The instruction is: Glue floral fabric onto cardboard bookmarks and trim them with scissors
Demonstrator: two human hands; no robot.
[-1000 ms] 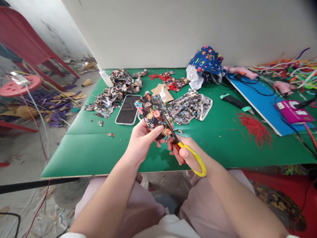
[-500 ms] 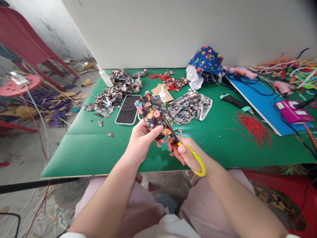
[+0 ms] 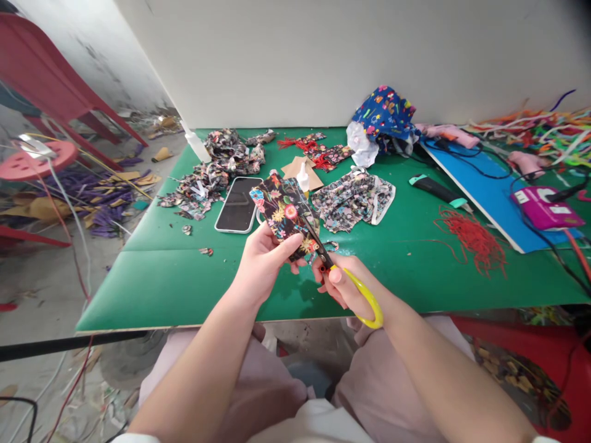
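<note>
Fingers [image 3: 281, 246] of our left hand [image 3: 263, 261] keep pinching the flowered cloth [image 3: 285, 212] above the tabletop [image 3: 184, 271]; our right hand [image 3: 344, 286], at four o'clock of it, has squeezed the yellow scissors [image 3: 364, 295] slightly further shut, so the cut creeps on.

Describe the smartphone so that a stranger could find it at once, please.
On the green table, look just beyond the left hand. The smartphone lies flat, screen dark, between the fabric scraps and the held floral fabric: the only smooth, glossy rectangle there.
</note>
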